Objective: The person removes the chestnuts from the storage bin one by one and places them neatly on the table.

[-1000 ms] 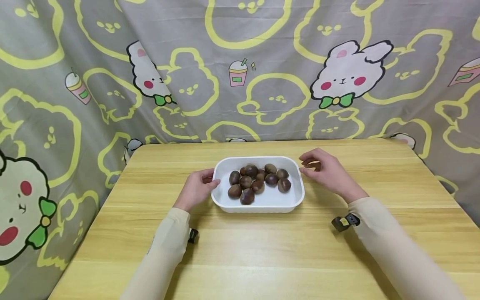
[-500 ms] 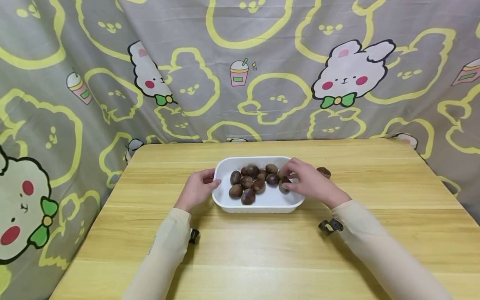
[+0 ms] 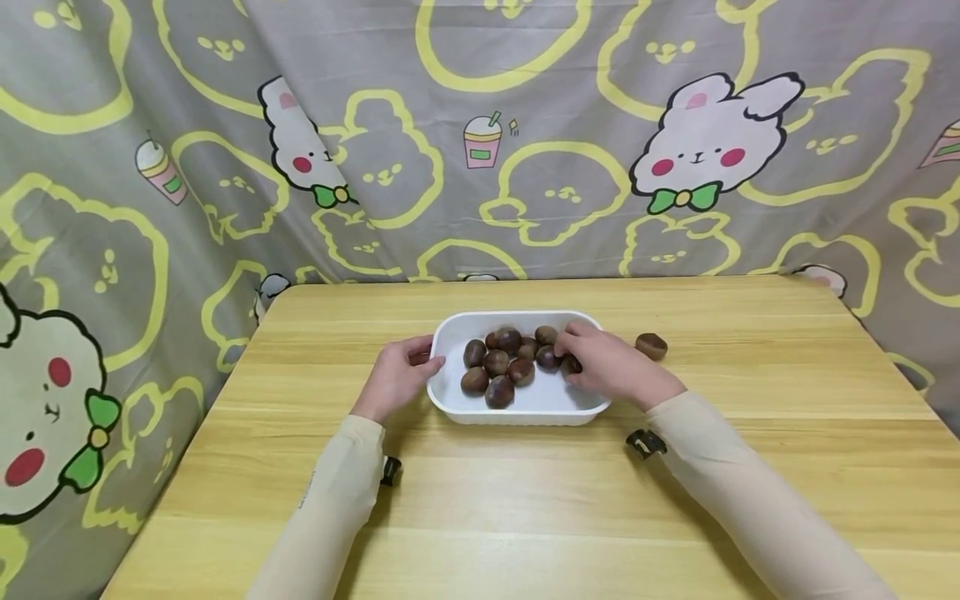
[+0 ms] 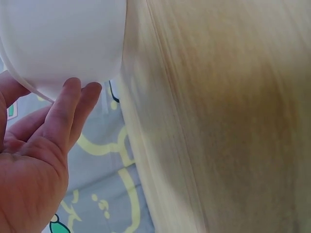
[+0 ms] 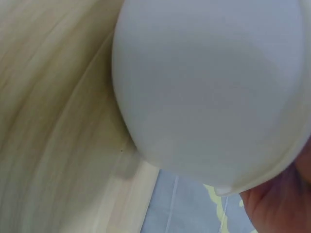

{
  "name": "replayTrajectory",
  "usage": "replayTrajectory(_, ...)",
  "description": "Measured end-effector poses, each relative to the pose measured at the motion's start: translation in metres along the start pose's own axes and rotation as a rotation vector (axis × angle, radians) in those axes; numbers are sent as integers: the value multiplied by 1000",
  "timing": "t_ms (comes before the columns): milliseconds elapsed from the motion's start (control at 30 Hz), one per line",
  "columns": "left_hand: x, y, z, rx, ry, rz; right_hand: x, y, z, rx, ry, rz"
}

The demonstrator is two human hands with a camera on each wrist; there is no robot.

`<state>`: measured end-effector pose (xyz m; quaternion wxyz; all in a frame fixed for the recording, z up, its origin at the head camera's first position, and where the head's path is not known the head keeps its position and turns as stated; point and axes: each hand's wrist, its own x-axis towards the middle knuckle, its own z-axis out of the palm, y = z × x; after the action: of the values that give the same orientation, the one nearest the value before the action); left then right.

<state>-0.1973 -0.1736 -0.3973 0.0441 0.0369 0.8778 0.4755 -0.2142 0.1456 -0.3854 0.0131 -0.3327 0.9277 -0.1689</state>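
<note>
Vs 1.0 s ago, left to right: bare left hand [image 3: 393, 375] in a cream sleeve [image 3: 330, 492] unchanged, pinching the left rim of the white, rounded-rectangular, plastic-looking tray [image 3: 543, 404], fingers on its outer wall. Tray hasn't moved; it sits on the light yellow wood-grain table [image 3: 480, 500], toward the far edge. Bare right hand [image 3: 607, 362] was beside the tray's right end; now it reaches over that rim, fingers bent down among the glossy dark-brown rounded chestnuts [image 3: 497, 362]. One nut shows between thumb and fingers; can't tell if it's gripped, tray wall blocks the right wrist view. A lone reddish-brown chestnut [image 3: 651, 346] has come into view on the table, right of the tray and apart from it. Nuts inside: bunched left to centre, many touching, some with paler tan patches. Tray walls smooth, corners rounded, thin lip. Table grain runs in long streaks. Grey fabric curtain [image 3: 562, 108] behind, folded at left, yellow outlines, white rabbit prints, green bows.
</note>
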Motion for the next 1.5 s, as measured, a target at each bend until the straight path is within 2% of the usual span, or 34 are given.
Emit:
replayTrajectory(167,-1,2,0,-4,2,8,2,0,-2,-1,-33,0)
replayTrajectory(433,-1,1,2,-13,9,12,4,-3,-4,23,-168,32)
replayTrajectory(533,-1,0,2,-21,12,15,5,-4,-4,14,-197,30)
replayTrajectory(967,-2,0,2,-19,14,22,7,-4,-4,32,-199,21)
replayTrajectory(1200,-1,1,3,-19,12,28,5,-3,-6,141,-159,38)
replayTrajectory(1500,-1,0,3,-4,20,29,3,-1,-7,183,-91,30)
